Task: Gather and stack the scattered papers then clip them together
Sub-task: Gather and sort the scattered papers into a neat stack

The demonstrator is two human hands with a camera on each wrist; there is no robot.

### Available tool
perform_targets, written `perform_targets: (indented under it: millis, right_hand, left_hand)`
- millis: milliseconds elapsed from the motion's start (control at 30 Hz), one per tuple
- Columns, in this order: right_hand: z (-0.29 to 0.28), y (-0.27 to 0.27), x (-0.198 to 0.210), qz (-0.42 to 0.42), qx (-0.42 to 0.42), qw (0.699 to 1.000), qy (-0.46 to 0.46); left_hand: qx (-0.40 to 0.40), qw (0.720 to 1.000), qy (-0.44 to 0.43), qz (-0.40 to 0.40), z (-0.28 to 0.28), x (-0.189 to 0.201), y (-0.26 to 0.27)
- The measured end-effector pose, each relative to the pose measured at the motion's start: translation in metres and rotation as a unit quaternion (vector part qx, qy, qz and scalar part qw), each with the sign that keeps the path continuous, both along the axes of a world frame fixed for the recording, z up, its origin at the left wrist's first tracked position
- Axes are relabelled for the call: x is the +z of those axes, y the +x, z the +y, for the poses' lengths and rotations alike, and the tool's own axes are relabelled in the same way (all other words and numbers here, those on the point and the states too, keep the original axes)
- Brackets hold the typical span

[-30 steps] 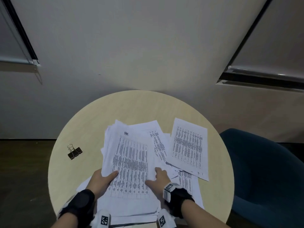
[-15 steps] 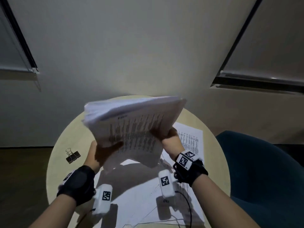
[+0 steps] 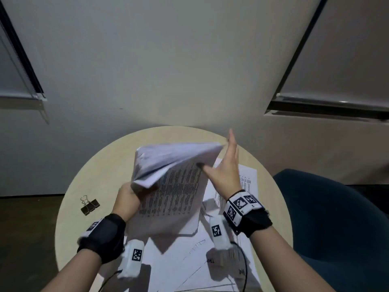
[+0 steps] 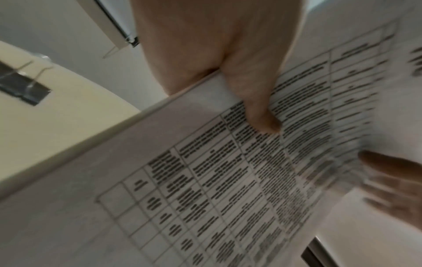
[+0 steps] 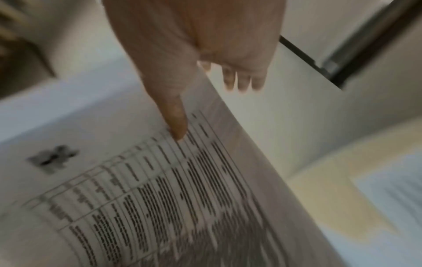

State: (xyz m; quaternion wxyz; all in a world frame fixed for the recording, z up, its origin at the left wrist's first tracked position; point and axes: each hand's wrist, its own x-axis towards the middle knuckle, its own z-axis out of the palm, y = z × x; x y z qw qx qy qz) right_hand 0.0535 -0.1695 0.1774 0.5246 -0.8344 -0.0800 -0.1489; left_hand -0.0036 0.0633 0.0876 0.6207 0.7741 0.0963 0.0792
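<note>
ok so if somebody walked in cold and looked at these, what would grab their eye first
The raised stack of papers, tilted above the middle of the round table: the left hand grips its lower left corner, while the right hand lies straight-fingered against its right edge, thumb on the printed face. More loose sheets lie beneath, and a black binder clip sits alone near the table's left edge.

Pale wall (image 3: 189, 60), blue chair (image 3: 336, 228)
</note>
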Motion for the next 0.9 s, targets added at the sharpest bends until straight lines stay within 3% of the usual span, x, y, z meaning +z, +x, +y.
perform_targets:
  millis: [67, 133, 200, 267, 333, 400, 433, 500, 567, 633, 700, 900]
  right_hand:
    - [-0.004, -0.001, 0.02, -0.117, -0.039, 0.973, -0.196]
    - [-0.007, 0.001, 0.033, -0.153, 0.014, 0.945, -0.289]
    - [-0.014, 0.003, 0.035, -0.095, 0.129, 0.941, -0.298]
    - [-0.021, 0.003, 0.03, -0.032, 0.185, 0.939, -0.289]
    - [-0.027, 0.002, 0.022, -0.014, 0.183, 0.953, -0.241]
    - [-0.033, 0.0, 0.01, 0.014, 0.165, 0.973, -0.16]
    - [-0.035, -0.002, 0.005, 0.045, 0.144, 0.982, -0.117]
    - [-0.041, -0.009, -0.003, 0.099, 0.114, 0.989, -0.003]
    - [-0.042, -0.018, -0.005, 0.135, 0.094, 0.981, 0.103]
    - [-0.043, -0.026, -0.007, 0.204, 0.099, 0.949, 0.217]
    - [-0.046, -0.03, -0.013, 0.26, 0.098, 0.914, 0.294]
    - [-0.064, -0.037, -0.054, 0.218, 0.074, 0.939, 0.257]
  left_hand:
    - [-0.003, 0.999, 0.028, -0.021, -0.002, 0.015, 0.006]
    - [-0.028, 0.993, 0.103, -0.046, -0.002, 0.022, 0.008]
    - [-0.07, 0.967, 0.214, -0.12, -0.001, 0.036, 0.007]
    - [-0.091, 0.935, 0.303, -0.162, 0.002, 0.041, 0.007]
    - [-0.045, 0.917, 0.35, -0.189, 0.006, 0.043, 0.006]
    - [0.063, 0.911, 0.359, -0.195, 0.008, 0.04, 0.003]
    - [0.128, 0.92, 0.335, -0.159, 0.011, 0.035, 0.0]
    - [0.203, 0.963, 0.174, -0.035, 0.023, 0.027, -0.006]
    - [0.188, 0.98, -0.027, 0.066, 0.035, 0.02, -0.013]
    - [0.134, 0.976, -0.139, 0.097, 0.042, 0.01, -0.017]
    - [0.087, 0.984, -0.134, 0.084, 0.04, 0.007, -0.02]
    - [0.079, 0.989, -0.118, 0.05, 0.042, -0.001, -0.022]
